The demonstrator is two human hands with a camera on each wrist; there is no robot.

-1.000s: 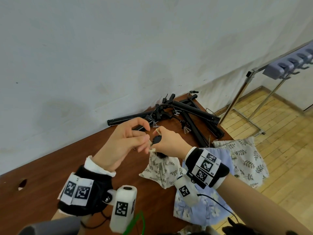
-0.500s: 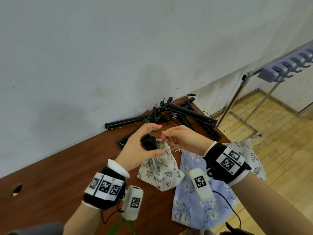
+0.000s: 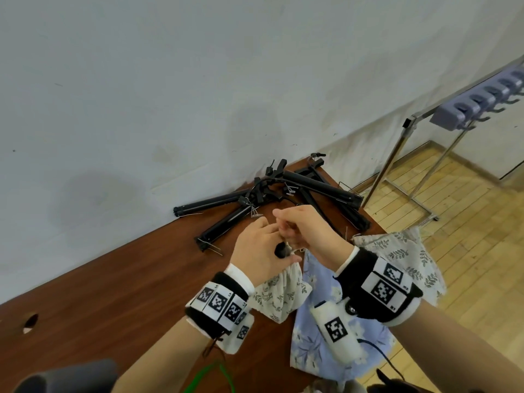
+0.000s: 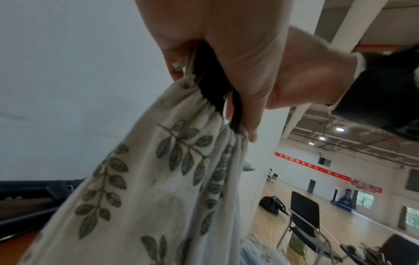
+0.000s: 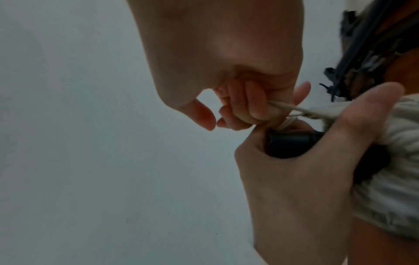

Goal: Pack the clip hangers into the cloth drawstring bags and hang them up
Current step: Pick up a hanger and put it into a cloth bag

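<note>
A leaf-print cloth bag [image 3: 280, 296] hangs just above the brown table [image 3: 113, 293]. My left hand [image 3: 261, 251] grips its gathered neck, and the black end of a clip hanger [image 3: 280, 250] sticks out of the mouth. The left wrist view shows the bag [image 4: 158, 179] bunched round the black hanger [image 4: 213, 86] under my left hand [image 4: 215, 26]. My right hand [image 3: 306, 231] sits right above the neck. In the right wrist view, my right hand [image 5: 226, 71] pinches the pale drawstring [image 5: 301, 111], which runs taut to the bag [image 5: 385, 179] in my left hand [image 5: 306, 170].
A tangle of black clip hangers [image 3: 297, 191] lies at the table's far edge by the wall. A blue floral bag [image 3: 312, 336] and another leaf-print bag [image 3: 402, 251] lie flat at the right edge. A metal rack with grey hooks [image 3: 467, 106] stands on the wooden floor beyond.
My left hand took over the bag's neck and now wraps it tighter. My right hand let go of the top, took the drawstring, and has come back close above the neck.
</note>
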